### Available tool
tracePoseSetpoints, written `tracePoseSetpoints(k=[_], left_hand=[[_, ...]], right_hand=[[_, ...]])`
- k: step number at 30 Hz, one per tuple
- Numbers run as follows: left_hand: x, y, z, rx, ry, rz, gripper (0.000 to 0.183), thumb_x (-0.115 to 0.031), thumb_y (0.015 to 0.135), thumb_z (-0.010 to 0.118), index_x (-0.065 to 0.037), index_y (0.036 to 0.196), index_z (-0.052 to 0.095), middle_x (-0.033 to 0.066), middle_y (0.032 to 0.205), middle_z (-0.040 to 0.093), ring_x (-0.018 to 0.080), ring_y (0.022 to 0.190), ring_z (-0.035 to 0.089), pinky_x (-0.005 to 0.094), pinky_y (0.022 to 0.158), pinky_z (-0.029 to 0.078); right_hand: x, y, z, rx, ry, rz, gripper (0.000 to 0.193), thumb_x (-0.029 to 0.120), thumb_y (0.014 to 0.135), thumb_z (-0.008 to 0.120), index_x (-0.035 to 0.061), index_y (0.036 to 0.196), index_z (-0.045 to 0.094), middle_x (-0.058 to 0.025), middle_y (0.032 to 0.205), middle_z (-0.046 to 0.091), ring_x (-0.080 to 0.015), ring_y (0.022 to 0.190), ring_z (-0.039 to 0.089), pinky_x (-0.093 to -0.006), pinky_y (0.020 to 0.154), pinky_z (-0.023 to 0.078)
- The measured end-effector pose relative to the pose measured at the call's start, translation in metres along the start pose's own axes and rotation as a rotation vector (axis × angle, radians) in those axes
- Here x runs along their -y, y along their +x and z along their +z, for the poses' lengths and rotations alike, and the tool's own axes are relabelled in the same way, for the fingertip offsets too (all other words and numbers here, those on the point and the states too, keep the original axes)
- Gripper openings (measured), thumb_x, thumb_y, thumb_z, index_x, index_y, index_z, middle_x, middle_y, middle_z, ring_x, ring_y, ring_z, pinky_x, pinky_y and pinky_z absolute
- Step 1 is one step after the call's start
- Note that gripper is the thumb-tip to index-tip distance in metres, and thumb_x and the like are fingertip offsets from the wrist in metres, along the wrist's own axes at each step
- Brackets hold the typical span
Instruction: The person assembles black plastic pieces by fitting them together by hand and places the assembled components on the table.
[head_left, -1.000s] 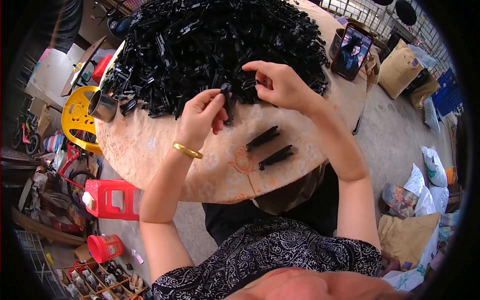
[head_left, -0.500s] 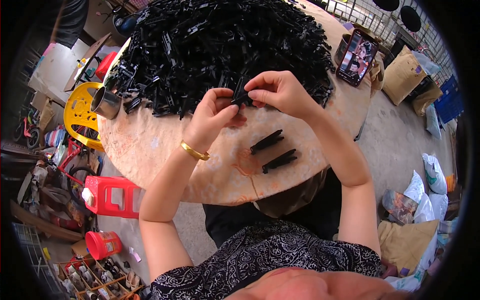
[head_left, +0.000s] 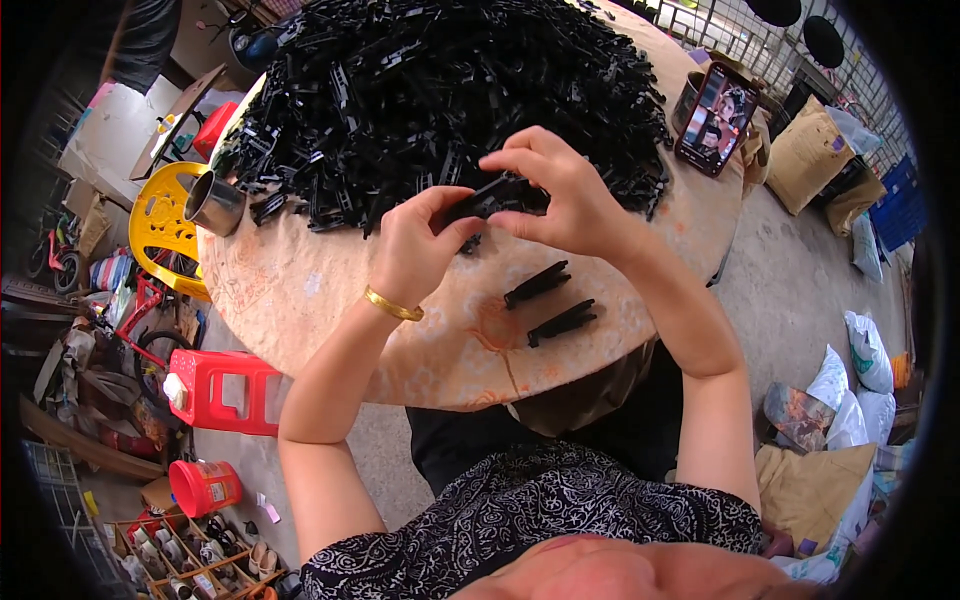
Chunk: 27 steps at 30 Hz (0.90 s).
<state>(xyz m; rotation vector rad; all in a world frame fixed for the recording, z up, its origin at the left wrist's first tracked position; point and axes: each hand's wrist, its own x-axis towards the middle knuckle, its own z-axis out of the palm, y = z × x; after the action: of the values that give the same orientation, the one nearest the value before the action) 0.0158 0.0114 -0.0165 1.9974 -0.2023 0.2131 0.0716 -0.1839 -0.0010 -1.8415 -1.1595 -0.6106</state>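
Observation:
A long black plastic piece [head_left: 492, 198], clip-like in shape, is held between my two hands above the near edge of the heap. My left hand [head_left: 422, 238] pinches its left end with thumb and fingers. Curved around its right end is my right hand [head_left: 572, 200], thumb below and fingers arched above. The far side of the piece is partly hidden by my fingers. Closer to me on the tablecloth lie two similar black pieces, an upper one [head_left: 537, 284] and a lower one [head_left: 562, 322]. A big heap of black plastic pieces [head_left: 420, 110] covers the far part of the table.
The round table has a peach floral cloth [head_left: 300, 310]. A metal cup [head_left: 215, 203] stands tilted at its left edge, a phone [head_left: 716, 118] at its right. On the floor are a yellow chair [head_left: 160, 225], red stool [head_left: 215, 392], red bucket [head_left: 205, 487] and several bags [head_left: 815, 460].
The black piece between my hands has turned and now lies more lengthwise between them. My right hand has opened from a tight pinch into a wider curve around its end.

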Motion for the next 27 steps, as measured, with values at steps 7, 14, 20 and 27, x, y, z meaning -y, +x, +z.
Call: tracePoseSetpoints(k=[7, 14, 20, 27], left_hand=[[-0.015, -0.007, 0.003, -0.074, 0.336, 0.287, 0.026, 0.0, 0.074, 0.069, 0.0, 0.099, 0.065, 0.0123, 0.081, 0.065, 0.0181, 0.065, 0.061, 0.0264, 0.06, 0.049], [-0.021, -0.007, 0.0, -0.045, 0.302, 0.246, 0.027, -0.005, 0.074, 0.071, -0.001, 0.1, 0.065, 0.0133, 0.085, 0.066, 0.0219, 0.068, 0.063, 0.0281, 0.062, 0.05], [-0.005, -0.002, 0.001, 0.146, 0.009, 0.006, 0.029, -0.008, 0.074, 0.073, -0.003, 0.102, 0.066, 0.0106, 0.082, 0.066, 0.0138, 0.067, 0.06, 0.0259, 0.061, 0.049], [-0.021, -0.009, 0.019, 0.542, 0.251, 0.293, 0.029, -0.03, 0.076, 0.07, -0.003, 0.088, 0.067, 0.0107, 0.08, 0.061, 0.0279, 0.08, 0.055, 0.0372, 0.071, 0.046]], right_hand=[[-0.008, -0.006, 0.002, 0.245, 0.094, 0.094, 0.03, 0.018, 0.071, 0.074, 0.0016, 0.093, 0.063, -0.0117, 0.081, 0.063, -0.027, 0.075, 0.061, -0.0339, 0.067, 0.049], [-0.008, -0.007, -0.001, 0.198, 0.096, 0.089, 0.026, 0.008, 0.067, 0.077, 0.0003, 0.089, 0.066, -0.0109, 0.081, 0.065, -0.0236, 0.071, 0.061, -0.0299, 0.061, 0.049], [-0.016, -0.003, -0.02, 0.447, 0.428, 0.311, 0.026, 0.009, 0.074, 0.073, -0.0003, 0.097, 0.066, -0.0065, 0.087, 0.067, -0.0142, 0.077, 0.062, -0.0252, 0.069, 0.05], [-0.034, -0.003, -0.047, 0.418, 0.021, 0.398, 0.029, 0.03, 0.074, 0.075, 0.0025, 0.072, 0.067, -0.0057, 0.058, 0.061, -0.0133, 0.055, 0.059, -0.0266, 0.051, 0.045]])
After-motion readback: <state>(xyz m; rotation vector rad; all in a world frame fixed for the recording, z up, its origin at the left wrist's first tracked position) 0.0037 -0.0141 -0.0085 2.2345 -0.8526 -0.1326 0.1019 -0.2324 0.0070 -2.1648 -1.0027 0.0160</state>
